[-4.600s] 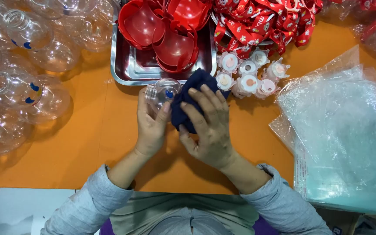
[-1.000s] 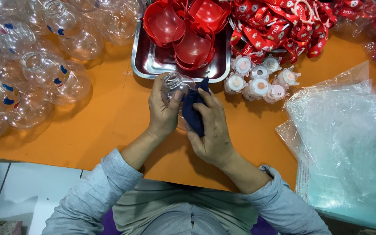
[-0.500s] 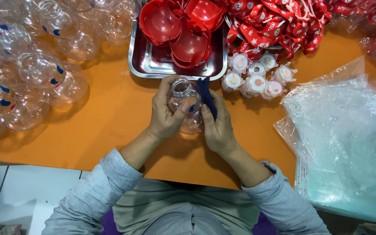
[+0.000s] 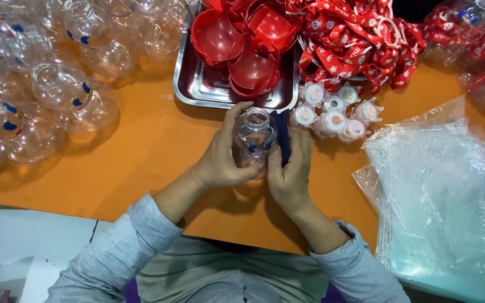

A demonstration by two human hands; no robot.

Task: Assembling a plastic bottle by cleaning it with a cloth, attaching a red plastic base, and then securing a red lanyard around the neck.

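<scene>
Clear plastic bottle (image 4: 254, 137), mouth up, sits above the orange table (image 4: 141, 157), clasped by the left hand (image 4: 223, 154) so it stays steady, while the right hand (image 4: 291, 168) pinches a dark blue cloth (image 4: 282, 134) against its side. Just beyond lie a steel tray (image 4: 197, 84) of red handles (image 4: 242, 42) and white caps (image 4: 332, 115).

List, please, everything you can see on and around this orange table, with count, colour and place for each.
clear bottle: one, transparent with blue marks, held between both hands at table centre
dark cloth: one, navy, against the bottle's right side
empty bottles: many, clear with blue marks, heaped at the left
metal tray: one, silver, top centre
red plastic parts: several, red, piled in the tray
small caps: about eight, white with pink centres, right of the tray
lanyards: a heap, red, top right
plastic bags: a stack, clear, at the right
table: one, orange
left hand: grips the bottle
right hand: holds cloth and bottle
</scene>
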